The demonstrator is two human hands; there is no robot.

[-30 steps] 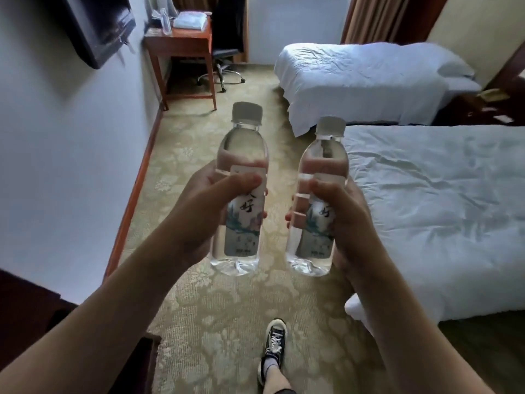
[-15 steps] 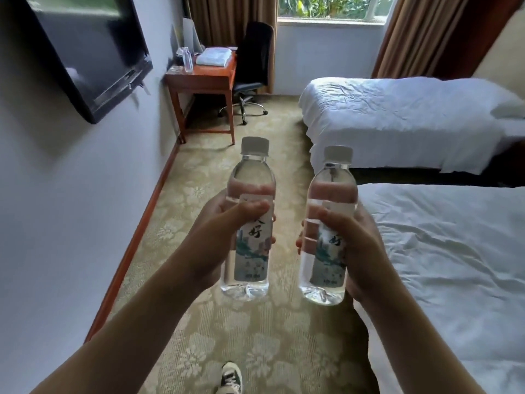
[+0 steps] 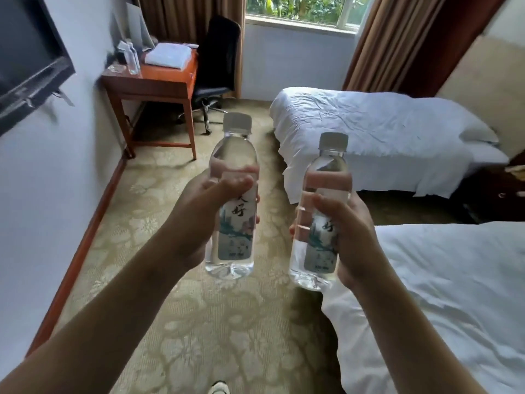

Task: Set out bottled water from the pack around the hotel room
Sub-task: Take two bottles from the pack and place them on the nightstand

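I hold two clear water bottles upright in front of me over the patterned carpet. My left hand (image 3: 196,214) grips the left bottle (image 3: 234,155) around its labelled middle. My right hand (image 3: 350,237) grips the right bottle (image 3: 328,174) the same way, slightly lower. Both have white caps and printed labels. Two more bottles (image 3: 133,59) stand on the wooden desk (image 3: 159,81) at the far left wall.
Folded white towels (image 3: 167,56) lie on the desk, with a black office chair (image 3: 217,69) beside it. A wall television (image 3: 25,66) hangs at left. Two white beds, the far bed (image 3: 375,129) and the near bed (image 3: 454,294), stand at right, with a dark nightstand (image 3: 500,194) between them. A window is ahead.
The view has lifted and advanced down the room; the desk, chair and window have come closer. Both hands keep their grip on the bottles.
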